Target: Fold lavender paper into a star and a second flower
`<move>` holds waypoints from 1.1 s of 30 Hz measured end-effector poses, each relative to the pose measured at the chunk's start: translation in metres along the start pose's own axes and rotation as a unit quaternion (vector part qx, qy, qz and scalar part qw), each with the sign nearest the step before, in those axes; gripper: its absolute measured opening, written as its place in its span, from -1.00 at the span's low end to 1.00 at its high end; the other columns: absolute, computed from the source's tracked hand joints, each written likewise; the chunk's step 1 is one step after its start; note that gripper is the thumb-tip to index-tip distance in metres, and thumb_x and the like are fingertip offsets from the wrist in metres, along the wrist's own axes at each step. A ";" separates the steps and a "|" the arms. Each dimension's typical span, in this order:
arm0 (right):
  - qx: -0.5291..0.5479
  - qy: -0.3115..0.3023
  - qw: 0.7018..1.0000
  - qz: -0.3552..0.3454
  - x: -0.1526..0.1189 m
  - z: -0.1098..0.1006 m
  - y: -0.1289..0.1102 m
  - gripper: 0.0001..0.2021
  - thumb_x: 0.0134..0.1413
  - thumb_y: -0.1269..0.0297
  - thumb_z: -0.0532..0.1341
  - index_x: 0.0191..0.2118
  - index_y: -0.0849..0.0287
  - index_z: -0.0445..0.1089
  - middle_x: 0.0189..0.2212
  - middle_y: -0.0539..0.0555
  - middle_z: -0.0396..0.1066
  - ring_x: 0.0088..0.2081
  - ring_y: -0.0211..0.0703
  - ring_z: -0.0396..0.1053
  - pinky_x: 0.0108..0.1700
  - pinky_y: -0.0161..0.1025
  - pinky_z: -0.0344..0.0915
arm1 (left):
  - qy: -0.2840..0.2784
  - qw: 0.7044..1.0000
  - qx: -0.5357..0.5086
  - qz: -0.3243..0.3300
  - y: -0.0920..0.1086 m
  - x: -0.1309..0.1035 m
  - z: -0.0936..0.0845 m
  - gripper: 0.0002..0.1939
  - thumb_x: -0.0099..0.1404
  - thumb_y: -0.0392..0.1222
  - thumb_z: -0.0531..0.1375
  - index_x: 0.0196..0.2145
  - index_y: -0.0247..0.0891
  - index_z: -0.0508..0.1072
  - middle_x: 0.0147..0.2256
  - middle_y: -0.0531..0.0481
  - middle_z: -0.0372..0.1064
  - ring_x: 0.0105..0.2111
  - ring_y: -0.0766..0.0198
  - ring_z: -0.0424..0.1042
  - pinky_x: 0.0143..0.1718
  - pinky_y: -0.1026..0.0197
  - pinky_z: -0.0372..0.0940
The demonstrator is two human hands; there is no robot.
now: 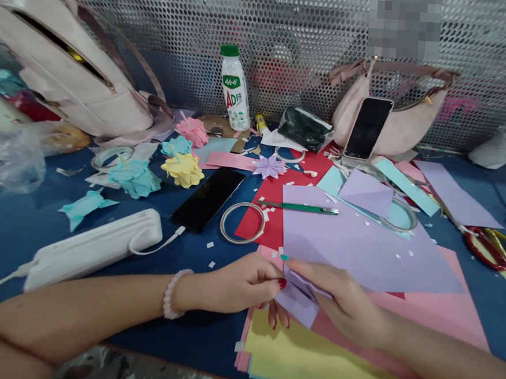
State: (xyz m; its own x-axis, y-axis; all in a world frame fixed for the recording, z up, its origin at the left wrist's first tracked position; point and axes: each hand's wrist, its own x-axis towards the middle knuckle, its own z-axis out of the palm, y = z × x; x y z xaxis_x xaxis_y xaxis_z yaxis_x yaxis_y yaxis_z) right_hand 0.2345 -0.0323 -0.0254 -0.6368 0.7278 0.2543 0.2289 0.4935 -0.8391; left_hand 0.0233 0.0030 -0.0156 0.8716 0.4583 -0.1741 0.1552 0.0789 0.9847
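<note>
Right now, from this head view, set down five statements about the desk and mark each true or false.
1. The left hand and the right hand both hold folded purple paper. True.
2. The bottle has a red cap. False: the bottle has a green cap.
3. A beaded bracelet circles the right wrist. False: the bracelet is on the left wrist.
4. A phone stands in front of the pink handbag. True.
5. The green tool lies on yellow paper. False: it lies across red and purple sheets.

The left hand (244, 284) and right hand (343, 300) hold folded purple paper (300, 307) above stacked coloured sheets (306, 349) on a blue table (208, 336).
</note>
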 end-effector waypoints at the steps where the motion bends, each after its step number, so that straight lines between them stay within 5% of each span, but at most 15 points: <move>1: -0.029 -0.006 0.999 -0.014 0.000 0.000 0.001 -0.52 0.28 0.49 -0.10 0.26 0.06 0.13 -0.27 0.08 0.48 -0.30 -0.21 0.42 -0.24 -0.24 0.39 | -0.002 1.000 0.006 0.006 0.001 0.000 0.000 -0.75 0.14 -0.33 -0.04 -0.63 -0.30 0.30 -0.59 -0.01 0.44 -0.59 0.39 0.39 -0.49 0.44 0.29; 11: -0.189 -0.046 0.980 -0.041 -0.004 0.000 0.003 -0.50 0.19 0.55 -0.11 0.23 0.25 0.17 -0.37 0.16 0.41 -0.38 -0.15 0.36 -0.38 -0.25 0.37 | 0.029 0.997 0.075 0.009 -0.003 -0.002 -0.002 -0.74 0.10 -0.35 -0.02 -0.71 -0.26 0.15 -0.67 0.04 0.35 -0.66 0.43 0.28 -0.61 0.46 0.18; 17: -0.180 0.021 0.983 -0.020 -0.001 0.003 -0.001 -0.54 0.26 0.45 -0.11 0.25 0.16 0.12 -0.40 0.09 0.43 -0.39 -0.17 0.38 -0.38 -0.24 0.37 | -0.003 0.994 0.104 0.027 -0.003 -0.003 -0.002 -0.69 0.17 -0.40 -0.04 -0.59 -0.35 0.42 -0.56 -0.02 0.48 -0.55 0.40 0.42 -0.54 0.48 0.23; 26: -0.212 0.025 0.974 -0.073 -0.002 0.002 0.001 -0.49 0.30 0.45 -0.10 0.33 0.05 -0.06 -0.41 0.06 0.41 -0.42 -0.18 0.36 -0.41 -0.30 0.35 | -0.002 0.999 0.025 -0.022 -0.001 -0.002 0.002 -0.73 0.13 -0.41 -0.03 -0.53 -0.36 0.44 -0.46 -0.07 0.55 -0.49 0.36 0.52 -0.47 0.47 0.36; 33: -0.064 -0.014 0.997 -0.038 -0.001 -0.005 -0.005 -0.55 0.32 0.33 -0.11 0.29 0.10 0.07 -0.28 0.14 0.41 -0.30 -0.13 0.36 -0.28 -0.20 0.35 | 0.022 0.999 -0.006 -0.039 -0.004 -0.003 0.004 -0.77 0.14 -0.40 0.01 -0.55 -0.36 0.42 -0.48 -0.08 0.55 -0.49 0.32 0.53 -0.46 0.42 0.40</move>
State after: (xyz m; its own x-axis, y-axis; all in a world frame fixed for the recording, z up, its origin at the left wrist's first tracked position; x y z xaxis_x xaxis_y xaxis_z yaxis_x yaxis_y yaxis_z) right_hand 0.2371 -0.0331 -0.0192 -0.6761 0.6729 0.3003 0.2696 0.6052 -0.7491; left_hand 0.0220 -0.0017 -0.0189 0.8363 0.4882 -0.2496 0.2157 0.1256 0.9683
